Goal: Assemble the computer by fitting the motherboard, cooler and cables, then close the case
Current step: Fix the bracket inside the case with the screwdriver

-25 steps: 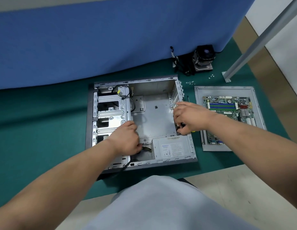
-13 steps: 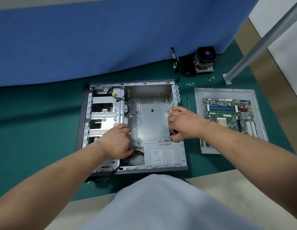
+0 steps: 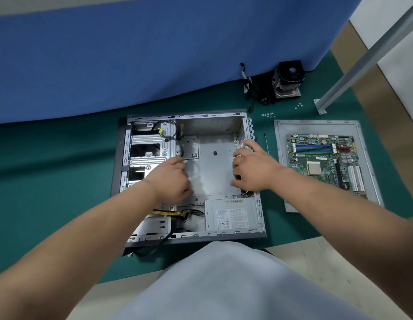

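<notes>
The open computer case [image 3: 189,116] lies flat on the green mat, with its power supply [image 3: 230,218] at the near right corner. My left hand [image 3: 170,179] hovers over the case floor beside the drive cage, fingers loosely curled and holding nothing. Over the case's rear wall sits my right hand [image 3: 254,169], its fingers bent round that wall. The motherboard [image 3: 320,158] rests on the detached side panel [image 3: 281,169] to the right. The black cooler [image 3: 288,79] stands at the back, against the blue partition.
A thin screwdriver [image 3: 266,144] lies between the case and the side panel. Several small screws [image 3: 269,115] are scattered behind it. Yellow and black power cables [image 3: 175,213] lie inside the case. A loose cable bundle [image 3: 254,93] sits by the cooler, and a slanted metal post [image 3: 362,54] stands at the right.
My left hand has moved away from the power cables toward the middle of the case, uncovering them. My right hand has stayed at the rear wall. The view has shifted.
</notes>
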The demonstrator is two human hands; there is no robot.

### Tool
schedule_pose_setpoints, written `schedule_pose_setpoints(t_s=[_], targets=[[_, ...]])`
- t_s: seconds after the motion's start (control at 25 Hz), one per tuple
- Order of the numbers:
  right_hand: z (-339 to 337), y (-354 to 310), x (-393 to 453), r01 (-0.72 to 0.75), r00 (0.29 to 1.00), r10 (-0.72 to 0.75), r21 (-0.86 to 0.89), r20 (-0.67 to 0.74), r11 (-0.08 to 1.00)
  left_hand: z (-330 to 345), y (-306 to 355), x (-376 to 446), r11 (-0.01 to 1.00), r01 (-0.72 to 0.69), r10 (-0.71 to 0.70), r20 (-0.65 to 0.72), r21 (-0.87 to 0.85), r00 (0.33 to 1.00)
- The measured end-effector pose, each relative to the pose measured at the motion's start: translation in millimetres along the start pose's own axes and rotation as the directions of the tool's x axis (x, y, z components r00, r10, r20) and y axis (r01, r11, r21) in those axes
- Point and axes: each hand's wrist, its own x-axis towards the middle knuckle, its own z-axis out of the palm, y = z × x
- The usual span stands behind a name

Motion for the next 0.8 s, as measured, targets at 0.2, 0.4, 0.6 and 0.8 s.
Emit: schedule_pose_setpoints(t_s=[0.2,0.4,0.6,0.8], targets=[[2,-2,-3,-0.014,0.999,0.012,-0.044,-0.037,0.999,9,-4,-2,0.999,-0.017,0.016,-0.023,-0.034,1.0],[-3,-12,0,-0.024,1.0,0.025,-0.048,0.003,0.999,19,-3,-11,0.998,-0.058,0.056,-0.136,-0.015,0.989],[-2,-27,5,-0.146,0.989,0.147,-0.022,0.029,0.989,29,1,-11,0.999,-0.032,0.025,-0.268,-0.025,0.963],[11,-40,6,-0.251,0.965,0.248,-0.025,-0.084,0.968,40,-1,-10,0.999,-0.026,0.014,-0.379,-0.026,0.925]])
